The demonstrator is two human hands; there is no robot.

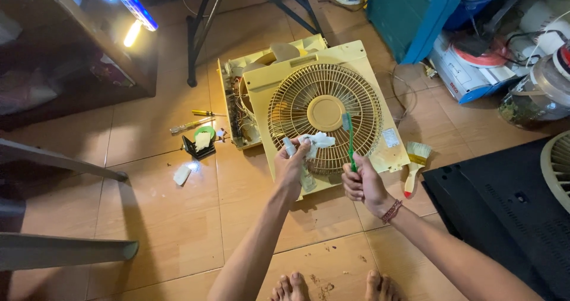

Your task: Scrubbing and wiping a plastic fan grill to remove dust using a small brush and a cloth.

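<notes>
As you look down at the tiled floor (172,218), grey metal legs (65,250) cross its left edge, and a dark cabinet (71,46) stands in the far left corner. Further right, two screwdrivers (193,123) lie on the tiles, with a small black holder (199,148) and a green tape roll (205,132) just beside them, and a white scrap (182,174) a little nearer to you.

In the middle lies the cream fan housing (323,111), flat on the floor, its round grille (323,117) facing up and an opened back part (237,108) tucked under its left side. Your left hand (292,167) hangs over the housing's near edge, closed around a small spray bottle (289,146) and a white rag (317,141). Your right hand (362,182), a cord bracelet (392,211) at its wrist, is closed around a green toothbrush (350,141) held upright, its bristles over the grille beside the hub.

Right of the housing, a paintbrush (414,167) lies on the tiles. A black panel (504,212) fills the near right corner, and a teal box (409,16) and clutter stand in the far right corner. Your bare toes (329,288) show at the near edge.
</notes>
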